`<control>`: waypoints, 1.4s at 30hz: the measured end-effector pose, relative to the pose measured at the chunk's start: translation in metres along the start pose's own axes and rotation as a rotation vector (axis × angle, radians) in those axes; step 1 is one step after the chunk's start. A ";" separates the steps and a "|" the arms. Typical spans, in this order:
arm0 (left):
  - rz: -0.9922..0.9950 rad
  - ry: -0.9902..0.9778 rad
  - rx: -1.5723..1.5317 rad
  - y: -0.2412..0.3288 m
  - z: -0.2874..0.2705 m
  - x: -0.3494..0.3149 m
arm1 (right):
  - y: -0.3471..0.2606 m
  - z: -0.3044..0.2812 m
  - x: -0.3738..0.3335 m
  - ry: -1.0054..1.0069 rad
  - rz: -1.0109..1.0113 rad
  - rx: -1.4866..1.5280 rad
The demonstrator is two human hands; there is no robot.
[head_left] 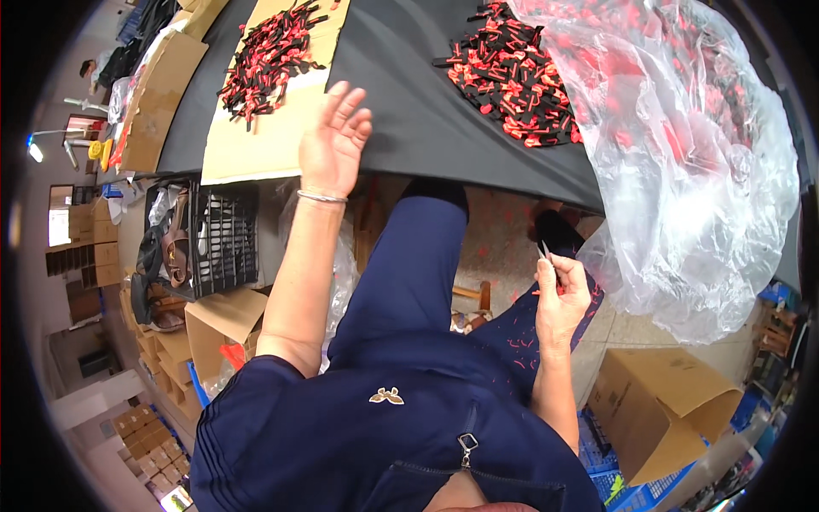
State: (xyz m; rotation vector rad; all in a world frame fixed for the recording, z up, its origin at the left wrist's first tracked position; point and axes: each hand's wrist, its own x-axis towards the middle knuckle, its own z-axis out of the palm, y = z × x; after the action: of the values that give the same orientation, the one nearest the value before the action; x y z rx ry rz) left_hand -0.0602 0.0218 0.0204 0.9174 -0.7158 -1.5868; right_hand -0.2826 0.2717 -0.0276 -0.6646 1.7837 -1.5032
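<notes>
- Nearest, with twelve straight across the black-covered table (401, 94), small red scraps (525, 346) cling to the trouser leg at three o'clock.
- Just above it, the right hand (563, 299) closes thumb and fingers round a slim, pointed metal tool (544, 249), tip up. I'd judge it light and stiff, best gripped low, away from that point.
- Toward two, a clear plastic bag (674, 188) drapes over the table edge, looking limp and slippery.
- At eleven, the left hand (333, 145) is loose, fingers half curled, with nothing visible in it, by the right edge of a cardboard sheet (247, 158); whether they touch I can't tell.
- Farther out, black-and-red pieces lie in a left heap (269, 64) on the sheet at eleven and a right heap (520, 85) at one. They look light and soft; I'd pinch one by its black end.
</notes>
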 end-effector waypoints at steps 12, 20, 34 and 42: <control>0.878 -0.231 1.598 -0.052 0.056 0.095 | 0.001 0.004 0.011 -0.015 0.007 -0.037; 0.622 -0.182 1.339 -0.040 0.055 0.061 | 0.003 0.000 0.011 -0.005 -0.008 -0.019; -0.344 -0.503 0.427 -0.061 0.076 -0.117 | -0.051 0.012 0.001 0.254 -0.762 -0.403; -0.405 -0.549 0.459 -0.066 0.084 -0.151 | -0.046 -0.009 -0.022 0.352 -0.837 -0.669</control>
State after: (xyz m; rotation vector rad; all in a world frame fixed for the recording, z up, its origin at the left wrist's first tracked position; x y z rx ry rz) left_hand -0.1530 0.1814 0.0364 1.0023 -1.3886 -2.1169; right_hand -0.2786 0.2851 0.0223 -1.7312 2.4804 -1.5583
